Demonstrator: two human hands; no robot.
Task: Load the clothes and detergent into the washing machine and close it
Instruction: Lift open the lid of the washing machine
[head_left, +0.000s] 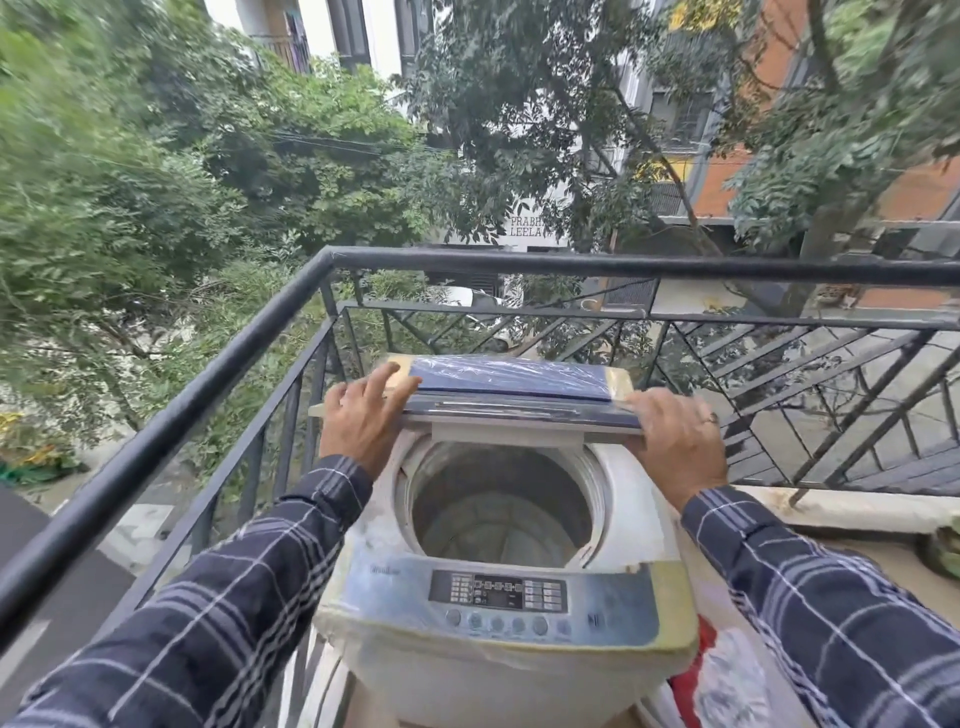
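Two hands on lid (511, 397) | left hand (363, 415) and right hand (675, 441) each grasp a folded lid edge | washing machine (498, 571) by railing (467, 260), drum empty | lid stiff, light, plastic-wrapped so likely slippery; hold side edges | clothes not loaded

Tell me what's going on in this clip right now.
A person stands at a top-loading washer on a balcony. The left hand and right hand hold the ends of the folded-back lid. The drum is open and looks empty; no clothes or detergent loaded yet.
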